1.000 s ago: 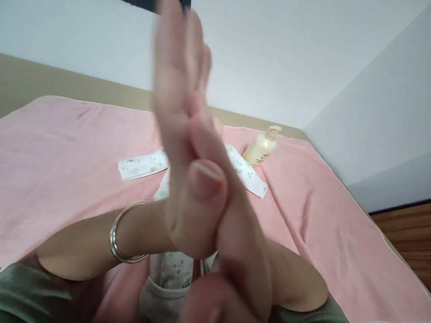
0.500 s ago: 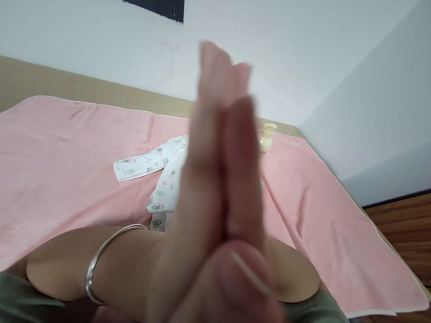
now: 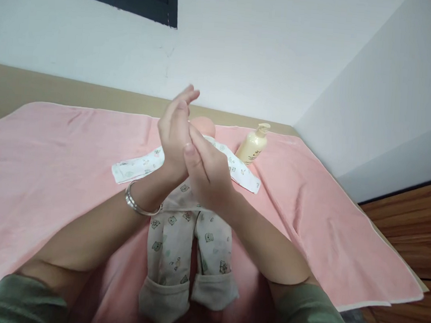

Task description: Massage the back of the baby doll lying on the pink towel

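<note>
My left hand and my right hand are pressed together, raised above the baby clothes. The left hand's fingers stretch upward. The right hand lies flat against the left palm, its thumb near the base of the left; its fingers are partly hidden. Nothing shows in either hand. Beneath them lies a white printed baby top with its sleeves spread, and matching trousers with turned-up cuffs. A smooth, rounded, skin-coloured shape, like a doll's head, shows at the neck end.
A cream pump bottle stands beyond the right sleeve. Everything lies on a pink blanket with a white edge. A white wall rises behind, and wooden panels are at the right.
My joined hands have moved away from the camera, down and slightly left, and have turned so that the right now overlaps the left. The trousers, bottle and rounded head shape have come into view.
</note>
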A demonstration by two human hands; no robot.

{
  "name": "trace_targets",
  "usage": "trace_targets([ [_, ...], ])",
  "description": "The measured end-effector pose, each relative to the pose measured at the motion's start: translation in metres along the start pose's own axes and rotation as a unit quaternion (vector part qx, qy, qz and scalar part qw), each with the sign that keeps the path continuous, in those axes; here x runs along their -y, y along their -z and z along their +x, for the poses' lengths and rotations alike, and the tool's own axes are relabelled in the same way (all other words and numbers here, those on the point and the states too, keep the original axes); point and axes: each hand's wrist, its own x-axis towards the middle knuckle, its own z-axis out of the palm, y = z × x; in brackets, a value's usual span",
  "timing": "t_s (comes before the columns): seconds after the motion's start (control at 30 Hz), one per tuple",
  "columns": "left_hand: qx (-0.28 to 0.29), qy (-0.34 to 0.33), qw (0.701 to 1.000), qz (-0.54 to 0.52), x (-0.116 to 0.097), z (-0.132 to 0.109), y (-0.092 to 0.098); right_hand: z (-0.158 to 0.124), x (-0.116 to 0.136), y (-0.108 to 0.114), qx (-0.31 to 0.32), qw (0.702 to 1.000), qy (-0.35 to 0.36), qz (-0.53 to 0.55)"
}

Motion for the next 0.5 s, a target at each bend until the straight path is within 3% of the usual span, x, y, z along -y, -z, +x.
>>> trace_targets([
  [0.13, 0.014, 0.105, 0.988, 0.116, 0.065, 0.020, -0.006, 0.013, -0.062, -0.008, 0.002, 0.990, -0.094, -0.102],
  [0.23, 0.024, 0.130, 0.972, 0.193, 0.097, 0.025, -0.007, 0.010, -0.090, -0.017, 0.017, 0.977, -0.127, -0.168],
  [0.33, 0.031, 0.119, 0.968, 0.220, 0.110, 0.024, -0.006, 0.006, -0.102, -0.025, 0.023, 0.971, -0.136, -0.196],
  [0.5, 0.037, 0.088, 0.967, 0.238, 0.116, 0.018, -0.006, 0.007, -0.112, -0.027, -0.023, 0.969, -0.165, -0.183],
])
